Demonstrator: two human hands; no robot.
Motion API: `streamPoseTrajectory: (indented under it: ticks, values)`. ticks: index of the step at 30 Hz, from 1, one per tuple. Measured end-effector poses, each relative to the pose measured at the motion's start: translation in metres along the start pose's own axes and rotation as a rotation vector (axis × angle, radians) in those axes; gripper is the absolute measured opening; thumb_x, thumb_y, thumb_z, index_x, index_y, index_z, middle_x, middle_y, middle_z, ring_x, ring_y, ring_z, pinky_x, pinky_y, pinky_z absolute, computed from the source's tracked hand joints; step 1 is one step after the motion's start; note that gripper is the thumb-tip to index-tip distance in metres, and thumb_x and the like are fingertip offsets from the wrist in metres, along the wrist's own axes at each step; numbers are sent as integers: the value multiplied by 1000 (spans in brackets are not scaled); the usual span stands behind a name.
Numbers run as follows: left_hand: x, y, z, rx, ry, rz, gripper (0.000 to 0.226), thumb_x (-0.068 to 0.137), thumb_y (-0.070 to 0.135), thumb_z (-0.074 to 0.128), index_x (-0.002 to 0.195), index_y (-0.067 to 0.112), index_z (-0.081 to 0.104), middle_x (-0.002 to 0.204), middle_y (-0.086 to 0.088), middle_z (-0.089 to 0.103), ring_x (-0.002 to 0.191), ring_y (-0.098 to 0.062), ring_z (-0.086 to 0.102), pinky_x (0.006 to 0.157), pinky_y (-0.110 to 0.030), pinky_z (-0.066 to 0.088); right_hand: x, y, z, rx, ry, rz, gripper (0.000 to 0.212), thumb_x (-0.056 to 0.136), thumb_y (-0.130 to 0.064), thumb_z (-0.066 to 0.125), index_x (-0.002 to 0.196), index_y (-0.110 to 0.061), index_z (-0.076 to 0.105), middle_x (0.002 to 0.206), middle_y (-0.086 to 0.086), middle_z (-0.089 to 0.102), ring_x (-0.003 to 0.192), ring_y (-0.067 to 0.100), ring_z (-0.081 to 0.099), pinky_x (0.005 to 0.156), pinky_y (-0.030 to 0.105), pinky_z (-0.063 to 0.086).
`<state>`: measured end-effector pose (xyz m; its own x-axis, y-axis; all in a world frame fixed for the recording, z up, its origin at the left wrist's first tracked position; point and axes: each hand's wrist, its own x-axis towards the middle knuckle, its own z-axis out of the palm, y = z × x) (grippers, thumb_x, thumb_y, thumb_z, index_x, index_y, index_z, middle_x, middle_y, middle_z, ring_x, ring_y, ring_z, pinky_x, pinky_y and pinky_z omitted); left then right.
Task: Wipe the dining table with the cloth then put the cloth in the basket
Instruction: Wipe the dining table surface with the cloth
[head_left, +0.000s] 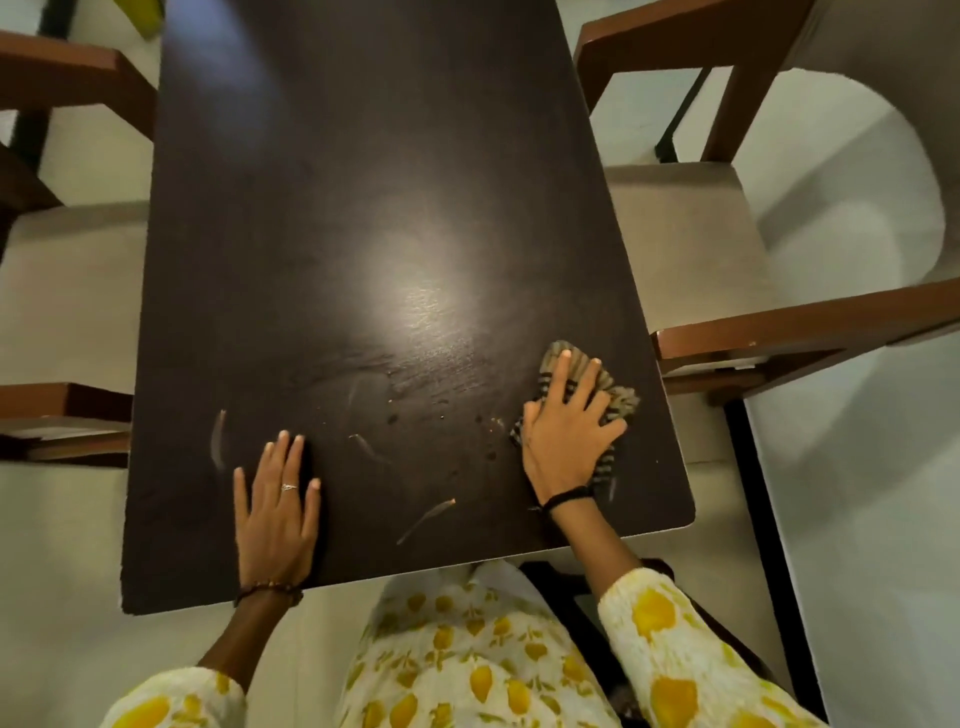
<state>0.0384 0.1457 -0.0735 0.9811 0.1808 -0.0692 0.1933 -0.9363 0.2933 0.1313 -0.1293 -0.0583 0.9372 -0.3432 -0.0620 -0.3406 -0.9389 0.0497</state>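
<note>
Head view, looking straight down on a dark worktop (322, 218), long and narrow, with a bright glare patch near the middle. Right hand (566, 441) pressed flat on a striped cloth (618, 402), fingers spread wide over it, palm down, so more pinning than gripping. Cloth bunched up, tan with dark stripes, sitting on the worktop near the right edge and fairly close to the near right corner, poking out past the fingertips and along the outer side of the hand. Black band (566, 500) round that wrist.

Left hand (275, 514) also flat on the worktop, open and holding nothing, fingers together and pointing away, parked near the front edge left of centre, well apart from the cloth. Ring (289, 487) on one finger, beaded bracelet (267, 590) at the wrist.

Between the two hands, a scatter of pale smears and crumbs (431, 512) on the dark surface, plus one streak (218, 436) further left. Looks pretty grubby there.

Wooden chairs with pale seat cushions on both sides: one on the right (691, 244), one on the left (67, 291). Pale floor (857, 493) all round. White sleeves with yellow print (670, 629) at the bottom.
</note>
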Motion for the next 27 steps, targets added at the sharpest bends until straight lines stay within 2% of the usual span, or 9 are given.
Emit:
streamPoseTrajectory:
  ticks: [5,8,10,12,15,18,21,25,27]
  values:
    - [-11,-27,0,-60,82,-253,56,92,32,31,140,5,32,147,-16,31,137,-30,24,113,-49,8,-35,-91,1,84,6,-274,76,72,-51,59,140,-22,41,141,12,46,109,27,56,83,47,46]
    - [-11,-27,3,-67,87,-258,55,91,31,32,140,5,32,147,-16,31,138,-29,23,113,-46,6,-49,-116,-3,95,-38,-450,74,70,-52,59,137,-26,45,140,8,49,109,23,56,82,46,47]
    - [-11,-28,4,-65,95,-254,55,91,31,32,140,6,32,148,-15,31,138,-29,23,113,-45,6,-44,-101,-3,84,-31,-522,66,76,-49,49,138,-27,43,140,7,48,106,22,57,81,44,47]
    - [-12,-30,5,-62,99,-254,55,91,31,32,140,6,32,147,-15,31,138,-29,23,113,-45,6,-26,-67,-3,77,-18,-463,62,79,-43,39,138,-27,42,140,7,48,102,25,57,79,43,46]
    - [-12,-30,5,-72,102,-251,56,91,34,30,140,6,33,147,-15,32,137,-29,24,112,-45,7,0,-5,0,38,36,-287,62,80,-38,55,139,-24,41,140,13,48,102,38,56,79,50,45]
    - [-11,-31,5,-74,111,-242,57,92,36,28,140,6,35,146,-15,34,136,-28,26,112,-46,9,8,15,0,0,-1,-180,61,84,-37,50,141,-19,38,140,18,45,106,45,52,81,57,43]
    - [-12,-31,5,-69,102,-244,57,92,37,26,139,6,36,146,-14,35,136,-27,27,112,-46,11,-2,-15,-1,-33,-6,-114,63,86,-37,50,144,-17,34,143,21,40,107,43,50,82,58,41]
    - [-12,-32,7,-53,102,-239,55,93,35,27,139,7,37,145,-13,37,135,-26,29,111,-47,13,-34,-85,-1,-19,-6,-241,62,82,-36,30,142,-21,36,143,15,43,101,34,51,78,49,43]
    - [-12,-32,8,-50,101,-237,54,93,34,28,138,7,38,145,-13,38,134,-25,29,111,-46,14,-54,-132,-1,26,-5,-344,63,79,-39,33,139,-24,41,143,11,44,103,30,52,80,48,43]
